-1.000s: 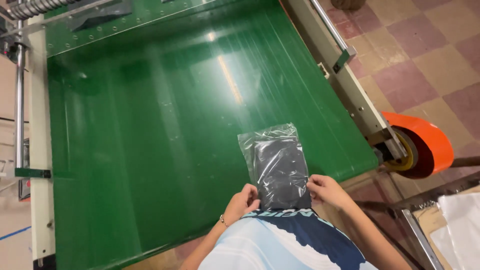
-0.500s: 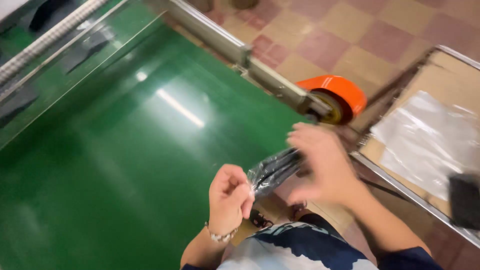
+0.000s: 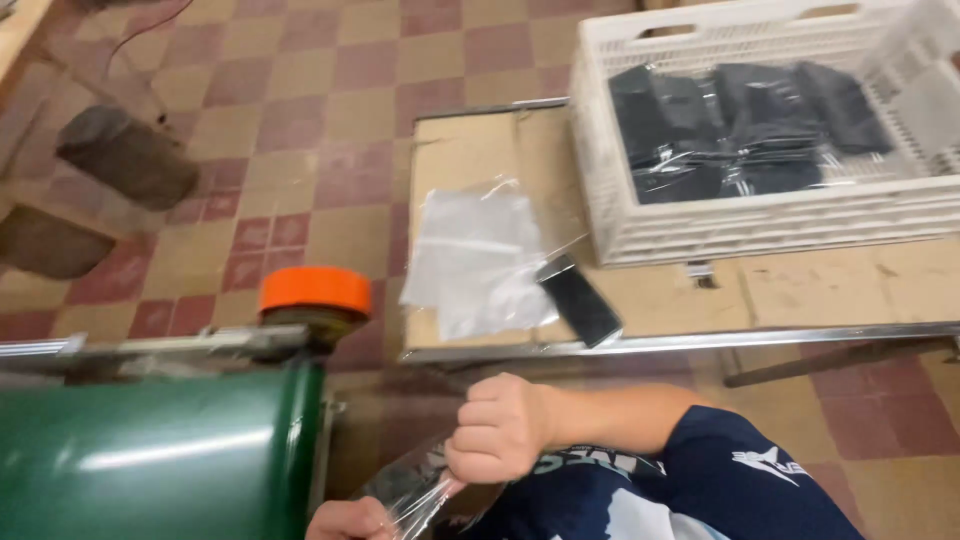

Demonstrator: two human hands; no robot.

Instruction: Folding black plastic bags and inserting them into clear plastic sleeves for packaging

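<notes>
Head view looks down on a checkered floor (image 3: 330, 90) of red and tan tiles, with a low table (image 3: 800, 290) topped in cardboard stretching off to the right. On it sits a white plastic crate (image 3: 760, 225) with slotted walls, and inside lie several dark garments in clear bags (image 3: 740, 130), packed side by side. Just left of the crate lies a loose stack of empty clear bags (image 3: 475, 255), and a black phone (image 3: 580, 300) rests tilted at the stack's lower right corner, close to the table's metal edge. At lower left the end of a green conveyor belt (image 3: 150, 455) curves over its roller, with an orange cap (image 3: 315, 290) above the roller's end. Two dark blocks (image 3: 125, 155) stand on the floor at far left, well apart from everything else.

Between belt and table, low in the frame, the right hand (image 3: 500, 425) is curled into a tight fist, knuckles up, forearm running back to a navy sleeve (image 3: 740, 470). Its fingers are pinched on the top of a crinkled clear bag (image 3: 420, 490), which stretches down and left from the fist. The left hand (image 3: 350, 518) shows only partly at the bottom edge, touching the bag's lower end; I cannot tell how its fingers are set. The bag hangs just beside the belt's end, close against the person's shirt.
</notes>
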